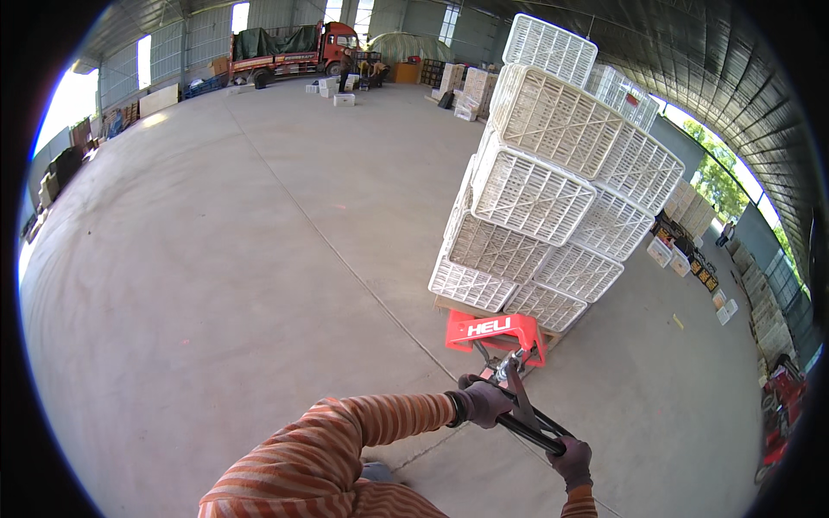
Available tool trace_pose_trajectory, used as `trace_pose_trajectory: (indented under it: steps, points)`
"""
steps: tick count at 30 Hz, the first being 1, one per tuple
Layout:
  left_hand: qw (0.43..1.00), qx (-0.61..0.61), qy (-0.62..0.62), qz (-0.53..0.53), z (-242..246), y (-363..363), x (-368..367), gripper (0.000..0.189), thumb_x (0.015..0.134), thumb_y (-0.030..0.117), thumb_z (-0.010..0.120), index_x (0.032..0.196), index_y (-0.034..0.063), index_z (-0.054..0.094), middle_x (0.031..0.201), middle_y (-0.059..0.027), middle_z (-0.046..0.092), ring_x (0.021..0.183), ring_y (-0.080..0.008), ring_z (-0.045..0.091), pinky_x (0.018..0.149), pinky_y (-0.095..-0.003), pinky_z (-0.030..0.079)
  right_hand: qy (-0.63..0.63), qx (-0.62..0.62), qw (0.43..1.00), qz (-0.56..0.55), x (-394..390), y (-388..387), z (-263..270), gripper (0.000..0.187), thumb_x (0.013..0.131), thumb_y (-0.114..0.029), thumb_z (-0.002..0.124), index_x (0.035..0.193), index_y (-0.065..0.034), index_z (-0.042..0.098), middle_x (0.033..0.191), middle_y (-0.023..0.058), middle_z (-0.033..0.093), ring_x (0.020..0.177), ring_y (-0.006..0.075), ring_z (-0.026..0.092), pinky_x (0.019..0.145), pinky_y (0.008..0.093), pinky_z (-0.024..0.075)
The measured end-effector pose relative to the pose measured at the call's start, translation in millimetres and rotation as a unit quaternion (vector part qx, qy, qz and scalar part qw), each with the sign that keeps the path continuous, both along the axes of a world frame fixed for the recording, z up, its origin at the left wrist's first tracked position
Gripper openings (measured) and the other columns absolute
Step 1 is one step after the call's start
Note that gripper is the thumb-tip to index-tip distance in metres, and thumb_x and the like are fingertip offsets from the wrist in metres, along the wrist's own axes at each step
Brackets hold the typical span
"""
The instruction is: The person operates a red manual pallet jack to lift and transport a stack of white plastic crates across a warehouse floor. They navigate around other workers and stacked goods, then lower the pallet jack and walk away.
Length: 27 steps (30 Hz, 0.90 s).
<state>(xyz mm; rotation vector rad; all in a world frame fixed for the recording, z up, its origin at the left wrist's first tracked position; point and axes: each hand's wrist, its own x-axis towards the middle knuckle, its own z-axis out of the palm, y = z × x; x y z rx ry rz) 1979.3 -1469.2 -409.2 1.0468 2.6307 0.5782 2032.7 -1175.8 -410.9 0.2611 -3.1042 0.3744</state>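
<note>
My gloved left hand point(487, 405) grips the left side of the black handle point(528, 432) of a red HELI pallet truck point(495, 331). At the handle's right end, my gloved right hand point(571, 461) is closed around the bar. Beyond the truck's red frame rises a tall stack of white plastic crates point(534, 194), several layers high. It rests on a wooden pallet point(466, 307), of which only the near edge shows. The forks are hidden beneath the load.
A red truck point(291, 55) with a tarp-covered bed stands at the far wall, with people point(346, 68) and white crates near it. More crates point(690, 262) line the right side. Red machinery point(780, 414) sits at the right rim. Floor seams cross the concrete floor point(259, 272).
</note>
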Motion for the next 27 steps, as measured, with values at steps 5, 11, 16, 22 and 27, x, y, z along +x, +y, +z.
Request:
trace_pose_trajectory:
  steps: [5,11,16,22,27]
  points:
    - [1.000,-0.001,0.028,0.001,-13,-45,-12,0.016,0.070,0.020,0.061,0.084,0.0127,0.062,0.079,-0.0103,0.063,0.077,-0.0326,0.063,0.066,-0.0446,0.049,0.058,-0.041,0.997,0.034,0,-49,-2,0.023,0.065,-0.028,0.073,0.081,-0.0117,0.070,0.067,0.0086,0.066,0.063,0.0272,0.066,0.062,0.0352,0.0534]
    - [0.999,-0.016,0.036,-0.020,-15,-103,-28,0.017,0.070,0.022,0.062,0.084,0.0133,0.062,0.079,-0.0098,0.063,0.079,-0.0313,0.063,0.067,-0.0448,0.049,0.064,-0.053,0.997,0.008,10,-114,-2,0.021,0.065,-0.027,0.072,0.079,-0.0118,0.069,0.062,0.0085,0.065,0.059,0.0274,0.065,0.060,0.0359,0.0525]
    - [0.997,-0.070,-0.016,-0.014,-1,-134,-30,0.020,0.070,0.018,0.061,0.089,0.0133,0.063,0.086,-0.0082,0.064,0.083,-0.0290,0.064,0.067,-0.0442,0.050,0.073,-0.062,0.995,0.012,12,-149,4,0.014,0.068,-0.024,0.070,0.076,-0.0129,0.069,0.067,0.0087,0.065,0.064,0.0307,0.064,0.060,0.0383,0.0514]
    - [0.999,-0.005,0.034,-0.012,1,-140,-11,0.018,0.067,0.023,0.065,0.084,0.0145,0.063,0.077,-0.0096,0.063,0.076,-0.0316,0.064,0.065,-0.0443,0.049,0.106,-0.067,0.992,0.034,24,-153,9,0.028,0.065,-0.021,0.072,0.090,-0.0086,0.069,0.076,0.0131,0.067,0.069,0.0295,0.066,0.065,0.0362,0.0531]
    - [0.999,-0.030,0.026,0.012,7,-118,8,0.017,0.070,0.024,0.062,0.084,0.0147,0.063,0.079,-0.0081,0.064,0.077,-0.0303,0.064,0.065,-0.0467,0.049,0.079,-0.123,0.989,0.022,32,-134,15,0.032,0.062,-0.011,0.076,0.092,-0.0060,0.068,0.088,0.0129,0.069,0.078,0.0288,0.067,0.073,0.0345,0.0552]
